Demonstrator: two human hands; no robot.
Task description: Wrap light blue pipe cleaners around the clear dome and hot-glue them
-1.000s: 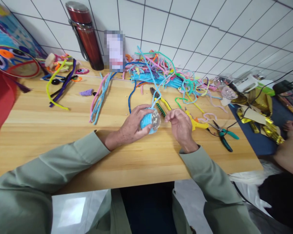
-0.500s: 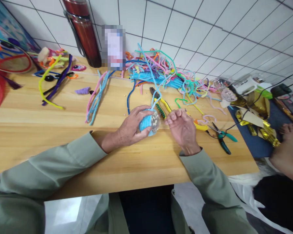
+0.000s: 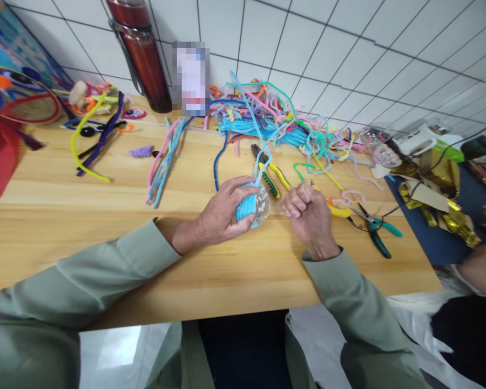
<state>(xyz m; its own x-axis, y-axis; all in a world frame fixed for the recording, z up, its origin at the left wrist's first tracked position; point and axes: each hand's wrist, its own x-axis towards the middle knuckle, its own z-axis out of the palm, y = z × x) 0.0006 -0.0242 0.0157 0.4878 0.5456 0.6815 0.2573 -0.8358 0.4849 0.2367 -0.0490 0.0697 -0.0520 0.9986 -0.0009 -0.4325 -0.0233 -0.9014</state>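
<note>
My left hand [image 3: 215, 217] is wrapped around a clear ball [image 3: 262, 204], its left part wound with light-blue pipe cleaner [image 3: 246, 207]. Pale specks show through the uncovered part. Loose light-blue pipe cleaner ends [image 3: 252, 116] rise from the top of the ball toward the wall. Just right of the ball, and apart from it, my right hand [image 3: 311, 219] is curled into a loose fist with nothing visible in it. Green-and-yellow-handled pliers [image 3: 281, 177] lie behind the gap between my hands. A second yellow handle [image 3: 340, 211] shows beyond my right hand.
Along the wall lies a heap of pipe cleaners [image 3: 275, 132], beside a red thermos [image 3: 146, 59] and a blurred upright panel [image 3: 191, 78]. Teal-handled pliers [image 3: 378, 237] lie to the right, near a cable. Another person's arm [image 3: 481, 270] is at the far right, by gold foil [image 3: 461, 224].
The fingers of my right hand have curled in more tightly. The view has shifted slightly, and the other person's hand has moved toward the right edge. My left hand keeps its hold.
</note>
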